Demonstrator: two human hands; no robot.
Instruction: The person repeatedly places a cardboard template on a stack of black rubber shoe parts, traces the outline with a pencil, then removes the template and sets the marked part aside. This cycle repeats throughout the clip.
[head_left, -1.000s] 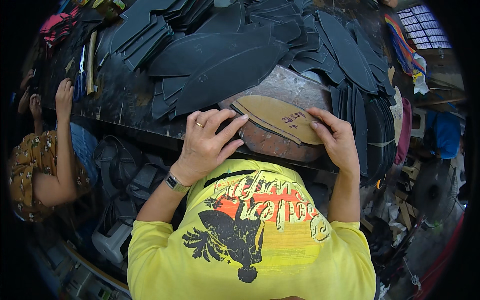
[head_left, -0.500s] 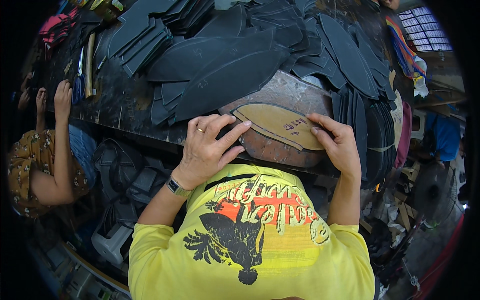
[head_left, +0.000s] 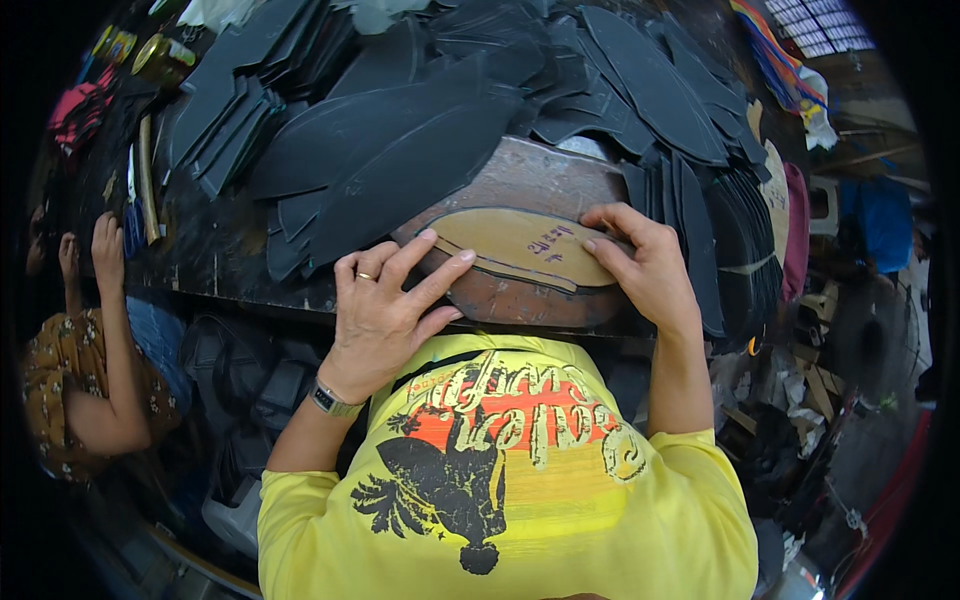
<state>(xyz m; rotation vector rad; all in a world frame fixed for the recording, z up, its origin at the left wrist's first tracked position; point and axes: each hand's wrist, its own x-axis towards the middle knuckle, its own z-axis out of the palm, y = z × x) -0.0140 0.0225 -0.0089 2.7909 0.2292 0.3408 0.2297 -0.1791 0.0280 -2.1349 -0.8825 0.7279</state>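
A tan cardboard template (head_left: 500, 240) with purple handwriting lies on a brown worn board (head_left: 530, 180) at the table's near edge. Along its near side shows the dark rim of a black sheet piece (head_left: 525, 279) beneath it. My left hand (head_left: 385, 315) is open, fingers spread, with two fingertips on the template's left end and the thumb apart from it. At the right end, my right hand (head_left: 645, 260) pinches the template's edge between thumb and fingers. What the right fingertips touch underneath is hidden.
Black leaf-shaped sheets (head_left: 390, 160) lie piled beyond the board, with banded stacks (head_left: 740, 230) on the right. Scissors (head_left: 134, 215) and a wooden stick (head_left: 149, 185) lie at far left. Another person's hand (head_left: 108, 250) rests at the table edge there.
The template lies more level than before. My left middle finger has straightened onto its left end beside the index finger. My right hand keeps its pinch. The whole view has shifted slightly.
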